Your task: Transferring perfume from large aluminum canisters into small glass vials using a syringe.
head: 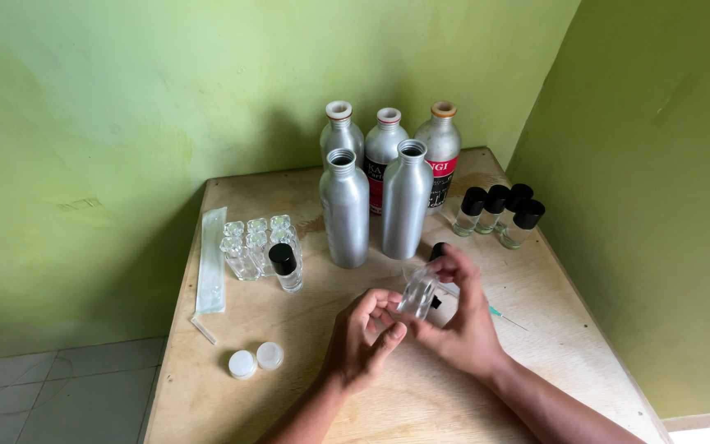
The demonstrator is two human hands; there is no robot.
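My right hand (458, 325) holds a small clear glass bottle (417, 294) tilted above the wooden table (232, 403). My left hand (363, 335) is beside it, fingers curled and touching the bottle's lower end. A black cap (437, 250) shows just behind my right fingers. A syringe (499, 314) lies on the table under my right hand, partly hidden.
Two open silver metal bottles (345, 210) stand mid-table, three capped ones (383, 144) behind them. Several black-capped vials (499, 210) sit at the right. Several clear uncapped vials (252, 242) and one capped vial (286, 267) stand left, by a long wrapper (211, 261). Two white caps (255, 359) lie near the front.
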